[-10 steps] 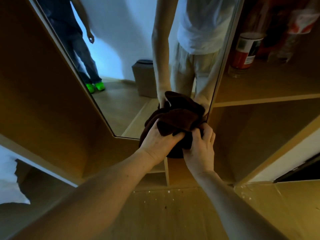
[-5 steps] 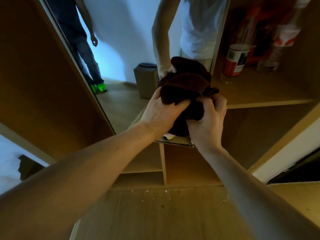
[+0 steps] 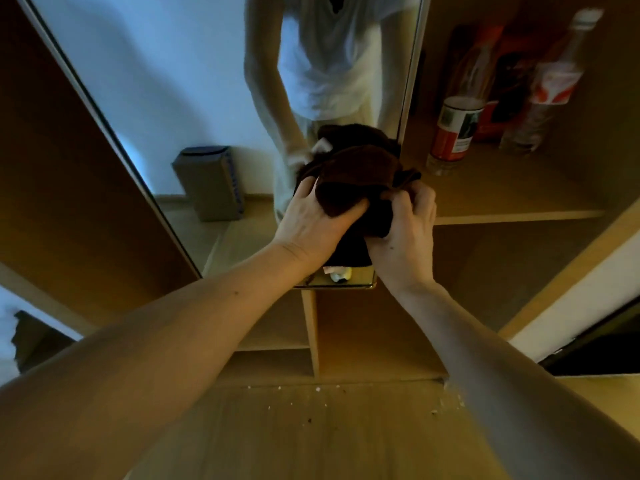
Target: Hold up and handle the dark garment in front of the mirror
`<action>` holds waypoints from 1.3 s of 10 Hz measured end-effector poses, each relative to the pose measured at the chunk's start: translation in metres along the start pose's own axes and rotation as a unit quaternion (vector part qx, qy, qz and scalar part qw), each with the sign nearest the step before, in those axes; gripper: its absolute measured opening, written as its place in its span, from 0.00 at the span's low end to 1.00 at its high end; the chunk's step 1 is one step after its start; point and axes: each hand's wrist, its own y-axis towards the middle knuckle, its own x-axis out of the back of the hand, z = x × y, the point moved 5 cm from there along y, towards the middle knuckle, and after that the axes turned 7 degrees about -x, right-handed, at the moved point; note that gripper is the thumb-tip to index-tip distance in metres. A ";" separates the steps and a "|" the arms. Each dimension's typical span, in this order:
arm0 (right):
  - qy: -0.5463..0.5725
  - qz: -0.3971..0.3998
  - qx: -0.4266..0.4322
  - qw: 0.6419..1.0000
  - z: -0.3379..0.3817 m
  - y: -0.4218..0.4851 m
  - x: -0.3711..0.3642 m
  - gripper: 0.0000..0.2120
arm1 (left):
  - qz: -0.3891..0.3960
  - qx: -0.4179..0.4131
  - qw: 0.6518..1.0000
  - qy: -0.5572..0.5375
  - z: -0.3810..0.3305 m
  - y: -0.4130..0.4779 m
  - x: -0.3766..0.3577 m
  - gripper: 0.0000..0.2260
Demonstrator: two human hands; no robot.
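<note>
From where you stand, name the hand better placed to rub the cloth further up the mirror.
Probably left: the left hand lies on the dark cloth over the mirror; the right hand is at its edge.

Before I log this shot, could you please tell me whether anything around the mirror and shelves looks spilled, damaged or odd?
Yes: pale crumbs lie scattered on the wooden surface below the shelves, thickest by the chipped-looking corner at the right. Both the left hand and right hand hold the dark cloth against the mirror.
</note>
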 end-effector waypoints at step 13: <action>-0.067 0.331 -0.198 0.920 -0.079 -0.121 -0.128 0.20 | 0.273 -0.065 0.947 0.156 0.037 -0.135 -0.094 0.22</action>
